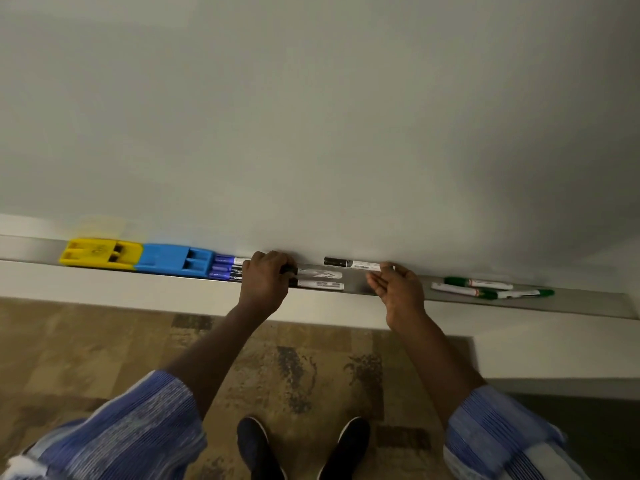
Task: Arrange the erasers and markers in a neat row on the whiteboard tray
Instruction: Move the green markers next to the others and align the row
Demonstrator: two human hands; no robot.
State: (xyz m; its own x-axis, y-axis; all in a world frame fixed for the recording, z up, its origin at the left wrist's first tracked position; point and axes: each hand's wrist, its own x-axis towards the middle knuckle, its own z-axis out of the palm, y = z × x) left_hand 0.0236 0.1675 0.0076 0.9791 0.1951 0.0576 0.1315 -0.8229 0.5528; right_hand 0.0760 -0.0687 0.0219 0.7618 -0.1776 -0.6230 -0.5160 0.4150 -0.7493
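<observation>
While the row is only half made: the black markers are the step in hand, between the sorted left end and the loose right end.
Black markers: one (pixel 351 263) lies at the back of the tray against the whiteboard; two more (pixel 320 279) lie side by side nearer the front edge, caps toward the left.
Tray: the metal tray (pixel 588 304) runs along the foot of the whiteboard (pixel 311 116) and carries everything.
Left hand: the left hand (pixel 265 282) is curled, knuckles up, its grip closed over the capped ends of the two front black markers.
Right hand: the right hand (pixel 398 289) is open, palm turned inward, fingertips touching the white end of the back marker; it has hold of nothing.
Already placed: yellow eraser (pixel 100 254) and blue eraser (pixel 173 259) touch end to end, with the purple markers (pixel 223 267) just beside them.
Still loose: green markers (pixel 491 288) lie crossed, well apart to the right.
Next move, as I judge it: slide the back marker leftward to join the other two, ends flush, then straighten the green ones.
</observation>
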